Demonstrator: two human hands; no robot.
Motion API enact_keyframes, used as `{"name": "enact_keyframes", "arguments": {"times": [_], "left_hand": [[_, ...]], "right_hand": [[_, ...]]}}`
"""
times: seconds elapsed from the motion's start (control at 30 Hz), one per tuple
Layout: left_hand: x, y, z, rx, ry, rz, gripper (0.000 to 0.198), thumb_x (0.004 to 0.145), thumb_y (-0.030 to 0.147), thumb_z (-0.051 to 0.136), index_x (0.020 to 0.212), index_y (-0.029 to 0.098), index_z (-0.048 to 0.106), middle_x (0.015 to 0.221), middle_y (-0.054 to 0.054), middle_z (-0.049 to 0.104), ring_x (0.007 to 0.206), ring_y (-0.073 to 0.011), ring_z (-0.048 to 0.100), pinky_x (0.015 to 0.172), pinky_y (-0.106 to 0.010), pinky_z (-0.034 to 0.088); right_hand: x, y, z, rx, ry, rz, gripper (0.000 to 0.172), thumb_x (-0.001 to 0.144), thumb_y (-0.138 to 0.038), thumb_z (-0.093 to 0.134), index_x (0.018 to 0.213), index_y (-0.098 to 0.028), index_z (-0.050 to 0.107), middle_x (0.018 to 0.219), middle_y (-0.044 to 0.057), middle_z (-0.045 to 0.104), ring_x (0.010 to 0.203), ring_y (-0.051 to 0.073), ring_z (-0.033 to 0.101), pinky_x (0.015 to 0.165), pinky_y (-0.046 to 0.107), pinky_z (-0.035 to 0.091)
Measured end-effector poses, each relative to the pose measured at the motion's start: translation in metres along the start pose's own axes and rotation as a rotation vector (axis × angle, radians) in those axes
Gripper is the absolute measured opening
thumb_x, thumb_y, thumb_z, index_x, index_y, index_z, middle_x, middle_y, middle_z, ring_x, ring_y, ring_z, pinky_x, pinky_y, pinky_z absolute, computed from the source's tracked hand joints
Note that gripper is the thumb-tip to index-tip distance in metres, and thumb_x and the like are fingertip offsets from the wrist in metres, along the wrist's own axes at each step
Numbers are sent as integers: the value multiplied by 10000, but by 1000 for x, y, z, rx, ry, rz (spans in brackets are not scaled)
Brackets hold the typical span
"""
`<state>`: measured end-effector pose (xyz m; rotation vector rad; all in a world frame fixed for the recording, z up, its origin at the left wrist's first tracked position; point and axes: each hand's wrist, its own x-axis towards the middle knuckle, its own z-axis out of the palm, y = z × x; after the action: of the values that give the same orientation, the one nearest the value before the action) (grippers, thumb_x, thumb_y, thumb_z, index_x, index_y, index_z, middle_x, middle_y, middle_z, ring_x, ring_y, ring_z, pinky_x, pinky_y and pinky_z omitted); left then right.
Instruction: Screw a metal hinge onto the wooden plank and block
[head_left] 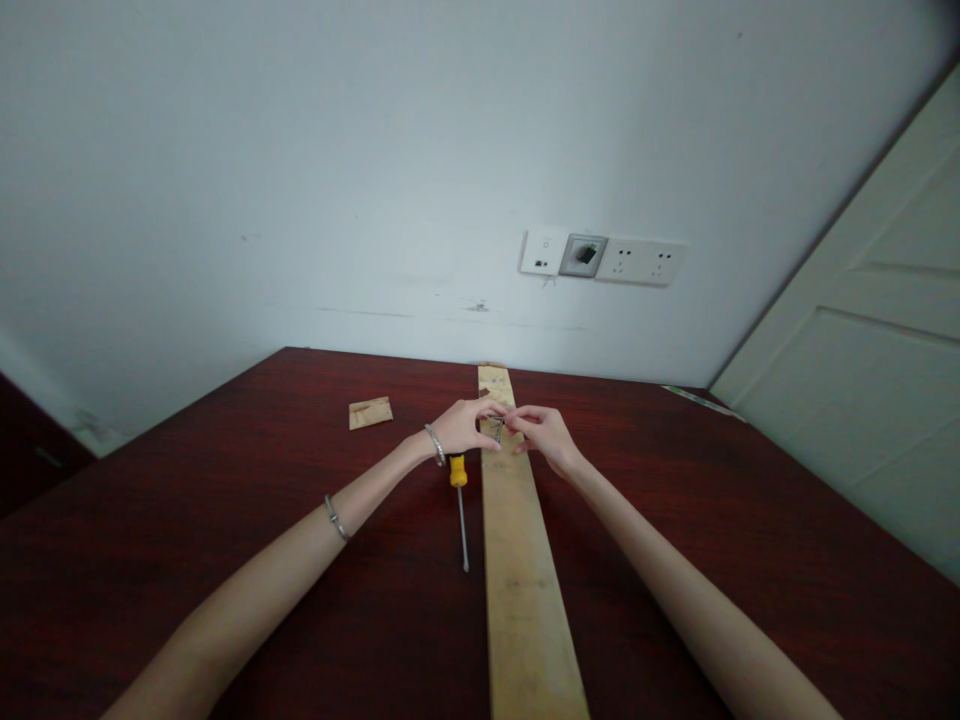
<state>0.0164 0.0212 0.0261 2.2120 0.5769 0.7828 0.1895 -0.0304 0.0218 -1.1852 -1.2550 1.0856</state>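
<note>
A small dark metal piece, too small to make out, sits just above the far part of a long pale wooden plank. The left hand pinches it from the left, fingers drawn narrow around it. The right hand meets it from the right, its fingertips closed on the same piece. Both hands hover over the plank, which runs from the near edge toward the far wall along the dark red worktop. Just left of the plank lies a screwdriver, with its yellow handle far and its tip near. Farther left lies a small wood offcut. A socket panel is on the wall, and a white door stands at right.
</note>
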Motion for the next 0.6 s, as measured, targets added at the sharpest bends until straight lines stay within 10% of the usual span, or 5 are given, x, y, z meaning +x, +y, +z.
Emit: {"name": "enact_keyframes", "arguments": {"times": [0.6], "left_hand": [[-1, -6, -9, -33, 58, -44, 473, 540, 148, 800, 970, 137, 603, 1026, -80, 662, 1013, -211, 612, 947, -342, 430]], "right_hand": [[3, 4, -4, -1, 61, -41, 185, 613, -322, 644, 681, -150, 635, 636, 18, 614, 602, 143, 569, 394, 229, 501]]}}
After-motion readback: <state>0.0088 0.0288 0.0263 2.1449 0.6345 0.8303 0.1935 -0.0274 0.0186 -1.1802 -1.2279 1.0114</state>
